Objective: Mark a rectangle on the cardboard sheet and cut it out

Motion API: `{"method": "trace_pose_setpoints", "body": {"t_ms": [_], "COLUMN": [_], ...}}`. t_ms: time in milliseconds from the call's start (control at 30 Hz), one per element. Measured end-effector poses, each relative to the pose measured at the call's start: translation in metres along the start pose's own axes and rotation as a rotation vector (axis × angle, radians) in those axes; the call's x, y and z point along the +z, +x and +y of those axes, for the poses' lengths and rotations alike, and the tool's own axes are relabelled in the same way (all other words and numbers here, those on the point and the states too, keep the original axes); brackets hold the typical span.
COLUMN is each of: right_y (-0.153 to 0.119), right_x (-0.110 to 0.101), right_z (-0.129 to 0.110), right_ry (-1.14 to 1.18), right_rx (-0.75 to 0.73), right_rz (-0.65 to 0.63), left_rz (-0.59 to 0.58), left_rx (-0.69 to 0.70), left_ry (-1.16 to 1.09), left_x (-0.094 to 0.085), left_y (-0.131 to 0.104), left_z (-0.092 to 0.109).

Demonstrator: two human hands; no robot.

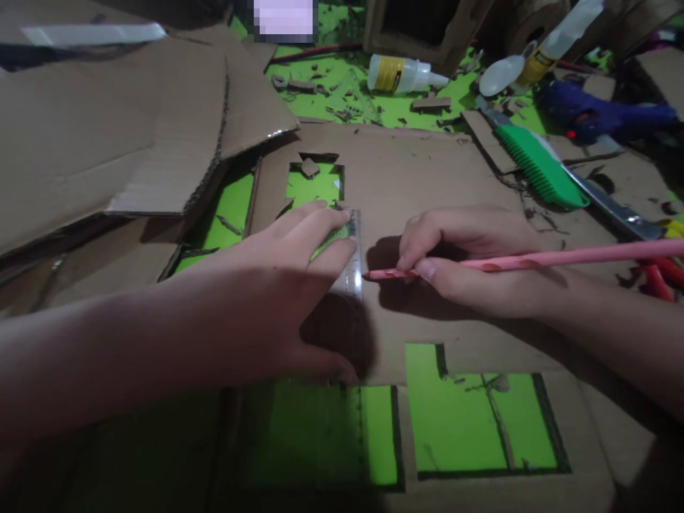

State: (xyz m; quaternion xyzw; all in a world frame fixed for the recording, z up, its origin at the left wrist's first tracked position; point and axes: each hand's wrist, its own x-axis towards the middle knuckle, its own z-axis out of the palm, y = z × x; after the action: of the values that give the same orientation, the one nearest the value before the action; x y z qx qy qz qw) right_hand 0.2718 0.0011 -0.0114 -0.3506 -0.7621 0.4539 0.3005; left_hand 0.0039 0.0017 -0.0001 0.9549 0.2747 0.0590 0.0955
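Observation:
A sheet of brown cardboard (pixel 417 171) with cut-out openings lies over a bright green surface. My left hand (pixel 299 292) is spread on it, its fingertips and thumb pressing a clear ruler (pixel 355 274) flat. The ruler runs away from me across the sheet, and its near part is dim and blurred. In my right hand (pixel 464 263) is a pink pencil (pixel 496 263), pinched between thumb and fingers. The pencil is nearly level, and its tip is at the ruler's right edge.
Bent cardboard (pixel 107 121) rises at the left. Glue bottles (pixel 398 74), a green-handled cutter (pixel 539 164), scissors (pixel 614 203) and a blue glue gun (pixel 603 114) lie at the back and right. Cardboard scraps (pixel 432 104) are scattered on the green surface.

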Motion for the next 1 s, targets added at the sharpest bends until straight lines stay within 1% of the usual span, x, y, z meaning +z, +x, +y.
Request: {"method": "trace_pose_setpoints", "body": {"t_ms": [133,200,333,500,667,800,867,1000], "right_y": [-0.0002,0.0003,0.0034,0.0057,0.0027,0.002,0.0027,0.0043], "right_x": [-0.001,-0.0018,-0.0037,-0.0036,-0.003,-0.0046,-0.0041,0.0005], "right_z": [0.0011,0.0015,0.0005,-0.0007,-0.0002,0.0005,-0.0009,-0.0057], "right_ry": [-0.01,-0.008,-0.026,-0.042,-0.054,-0.033,-0.039,-0.069], "right_rx": [-0.017,-0.044,-0.054,-0.121,-0.02,-0.03,-0.023,0.089], "right_rz": [-0.04,-0.062,-0.12,-0.136,-0.067,-0.165,-0.149,0.011], "left_rz": [0.003,0.009,0.002,0.017,0.009,0.017,0.026,0.006], "left_rx": [0.034,0.033,0.038,-0.018,-0.029,-0.021,-0.033,-0.032], "left_ry": [0.019,0.014,0.027,0.015,-0.007,-0.005,-0.023,-0.011], "left_x": [-0.001,-0.0009,0.0,0.0026,0.0023,0.0026,0.0035,0.0035], "left_y": [-0.0005,-0.0004,-0.0003,-0.0012,-0.0005,-0.0001,-0.0006,-0.0012], "left_z": [0.0003,-0.0008,-0.0016,0.0022,0.0043,0.0039,0.0033,0.0032]}}
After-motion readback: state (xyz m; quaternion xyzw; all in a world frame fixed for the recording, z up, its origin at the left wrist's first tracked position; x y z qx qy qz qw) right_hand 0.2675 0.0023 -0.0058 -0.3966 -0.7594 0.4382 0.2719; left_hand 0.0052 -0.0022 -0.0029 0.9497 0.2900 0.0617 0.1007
